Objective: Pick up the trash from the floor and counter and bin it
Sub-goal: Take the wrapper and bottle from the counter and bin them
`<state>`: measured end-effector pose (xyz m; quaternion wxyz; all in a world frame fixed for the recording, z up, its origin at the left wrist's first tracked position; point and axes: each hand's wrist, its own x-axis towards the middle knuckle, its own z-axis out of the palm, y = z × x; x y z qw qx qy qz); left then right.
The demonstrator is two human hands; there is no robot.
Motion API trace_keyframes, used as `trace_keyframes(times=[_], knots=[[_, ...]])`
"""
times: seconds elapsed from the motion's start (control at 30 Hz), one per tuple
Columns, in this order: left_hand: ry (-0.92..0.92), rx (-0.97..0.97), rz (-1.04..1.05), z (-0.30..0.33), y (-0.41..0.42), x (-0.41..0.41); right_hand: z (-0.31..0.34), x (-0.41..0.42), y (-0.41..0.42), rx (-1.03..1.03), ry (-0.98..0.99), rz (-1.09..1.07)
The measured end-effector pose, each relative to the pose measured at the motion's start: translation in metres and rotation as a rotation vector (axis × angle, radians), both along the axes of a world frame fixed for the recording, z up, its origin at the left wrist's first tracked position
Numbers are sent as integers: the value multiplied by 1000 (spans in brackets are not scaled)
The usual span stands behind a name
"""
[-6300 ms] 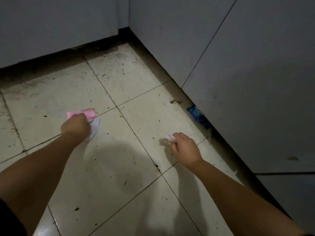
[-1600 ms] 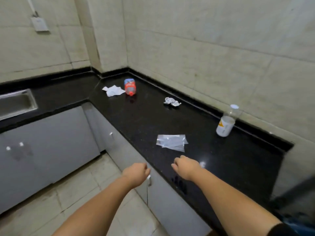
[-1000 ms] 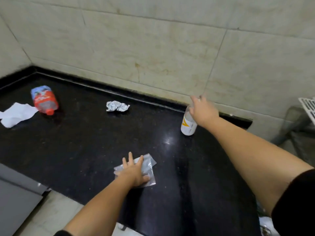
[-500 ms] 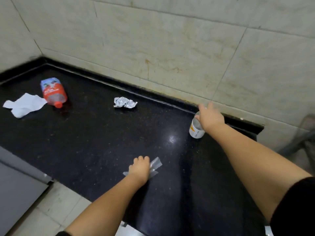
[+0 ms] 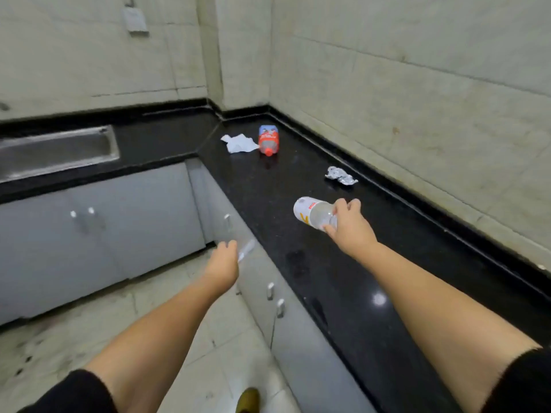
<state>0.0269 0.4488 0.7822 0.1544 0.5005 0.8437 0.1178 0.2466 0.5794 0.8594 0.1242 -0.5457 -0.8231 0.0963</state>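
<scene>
lifted off the black counter (image 5: 343, 263): bottle (image 5: 313, 214) gripped right, seemingly plastic wrapper (image 5: 246, 251) gripped left.

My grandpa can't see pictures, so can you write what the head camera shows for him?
A person's right hand holds a clear plastic bottle with a white label over a black stone counter, while the left hand grips a clear plastic wrapper. Farther back lie a red-labelled bottle, a white tissue and crumpled foil.
</scene>
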Motion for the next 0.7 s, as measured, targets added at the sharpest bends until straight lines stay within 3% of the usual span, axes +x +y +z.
trace_keyframes(times=[0.33,0.57,0.7], knots=[[-127,-92,679,-30,-344,-92,-55,-193,-228,-247,-80,572],[-287,-187,1135,-88,-613,-72,-134,-290,-473,-371,-287,992],[-435,-245,1379,-142,-722,-48,-190,-315,-586,-389,-427,1142]])
